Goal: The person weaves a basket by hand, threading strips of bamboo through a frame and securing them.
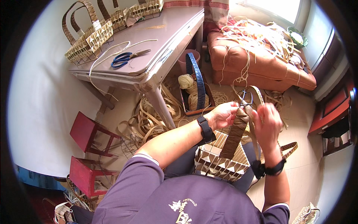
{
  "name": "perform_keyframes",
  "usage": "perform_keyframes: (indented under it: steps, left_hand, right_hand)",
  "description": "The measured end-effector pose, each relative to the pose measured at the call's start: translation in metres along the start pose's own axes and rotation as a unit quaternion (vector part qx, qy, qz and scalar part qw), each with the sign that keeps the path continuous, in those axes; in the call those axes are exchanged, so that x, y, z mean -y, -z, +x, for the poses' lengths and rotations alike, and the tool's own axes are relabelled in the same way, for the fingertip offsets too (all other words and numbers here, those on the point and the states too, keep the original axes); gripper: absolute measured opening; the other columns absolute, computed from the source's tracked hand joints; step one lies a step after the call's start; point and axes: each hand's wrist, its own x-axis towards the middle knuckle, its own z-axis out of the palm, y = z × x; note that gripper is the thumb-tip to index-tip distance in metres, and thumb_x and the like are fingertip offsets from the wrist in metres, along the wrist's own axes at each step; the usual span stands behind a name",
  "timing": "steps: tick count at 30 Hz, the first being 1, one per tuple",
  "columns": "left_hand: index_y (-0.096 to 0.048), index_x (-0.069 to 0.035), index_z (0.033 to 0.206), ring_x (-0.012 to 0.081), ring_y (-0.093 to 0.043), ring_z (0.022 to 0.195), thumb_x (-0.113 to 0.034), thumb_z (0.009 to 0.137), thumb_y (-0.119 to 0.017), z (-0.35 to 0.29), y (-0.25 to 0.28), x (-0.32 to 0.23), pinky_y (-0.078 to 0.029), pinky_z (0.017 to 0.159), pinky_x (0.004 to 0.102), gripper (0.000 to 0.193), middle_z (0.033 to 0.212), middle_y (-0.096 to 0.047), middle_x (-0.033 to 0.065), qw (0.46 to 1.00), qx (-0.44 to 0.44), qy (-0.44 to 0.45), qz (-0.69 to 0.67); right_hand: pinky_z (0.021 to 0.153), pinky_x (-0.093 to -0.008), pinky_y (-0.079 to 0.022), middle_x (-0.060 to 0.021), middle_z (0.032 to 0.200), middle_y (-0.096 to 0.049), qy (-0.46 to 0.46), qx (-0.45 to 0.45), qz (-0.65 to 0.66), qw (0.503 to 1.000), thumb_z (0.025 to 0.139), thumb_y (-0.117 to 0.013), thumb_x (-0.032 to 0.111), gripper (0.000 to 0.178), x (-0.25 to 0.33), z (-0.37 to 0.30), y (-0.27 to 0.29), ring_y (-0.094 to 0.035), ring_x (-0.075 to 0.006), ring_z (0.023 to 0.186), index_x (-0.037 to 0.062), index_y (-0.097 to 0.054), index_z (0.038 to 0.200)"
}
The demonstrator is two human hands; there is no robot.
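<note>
A cream-and-brown woven basket [209, 163] rests on my lap. Its handle [235, 136] rises from it, wrapped in brown strip up to near the top, where dark bare wire [246, 98] shows. My left hand [223, 115] is closed, its thumb and fingers pinching the upper end of the wrapped handle. On the other side of the handle, my right hand [269, 121] is closed on a flat brown strip [255, 130] that hangs down beside it. The right fingertips are partly blurred and hidden.
A table [164, 35] at the upper left bears blue-handled scissors [128, 58] and finished baskets [91, 42]. Loose strips [147, 119] lie underneath. A box of twine [195, 100], an orange armchair [246, 63] heaped with strips, and red stools [84, 130] stand around.
</note>
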Motion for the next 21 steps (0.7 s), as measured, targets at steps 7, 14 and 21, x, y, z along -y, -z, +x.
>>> perform_keyframes:
  steps: [7, 14, 21]
  left_hand:
    - [-0.062, -0.008, 0.125, 0.0134, -0.074, 0.092, -0.010, 0.103, -0.063, -0.006, -0.010, -0.007, -0.064, 0.080, 0.0309, 0.022, 0.109, -0.073, 0.0033, 0.998, -0.035, 0.007, 0.046]
    - [-0.057, -0.009, 0.121, 0.0177, -0.075, 0.093, -0.005, 0.104, -0.060, -0.006, -0.018, -0.005, -0.064, 0.082, 0.0342, 0.018, 0.111, -0.071, 0.0107, 0.996, -0.074, -0.003, -0.047]
    - [-0.067, -0.003, 0.115, 0.0189, -0.074, 0.088, -0.013, 0.102, -0.065, -0.021, -0.021, -0.016, -0.063, 0.078, 0.0360, 0.017, 0.098, -0.074, 0.0069, 0.987, -0.104, -0.013, 0.125]
  right_hand:
    - [0.076, -0.0446, -0.054, -0.0182, 0.083, -0.072, -0.210, 0.356, 0.105, 0.904, 0.096, -0.073, 0.042, 0.040, 0.010, -0.075, -0.003, -0.071, -0.0361, 0.079, 0.0025, -0.067, 0.092]
    - [0.109, -0.0336, -0.047, -0.0121, 0.142, -0.058, -0.426, 0.157, 0.689, 0.565, 0.103, -0.066, 0.027, 0.064, -0.013, -0.065, -0.062, -0.058, -0.0194, 0.127, -0.0037, -0.038, 0.152]
    - [0.077, -0.0376, -0.063, -0.0084, 0.113, -0.071, -0.479, 0.102, 0.686, 0.539, 0.109, -0.055, 0.026, 0.032, 0.010, -0.053, -0.085, -0.072, -0.0195, 0.094, 0.0064, -0.054, 0.134]
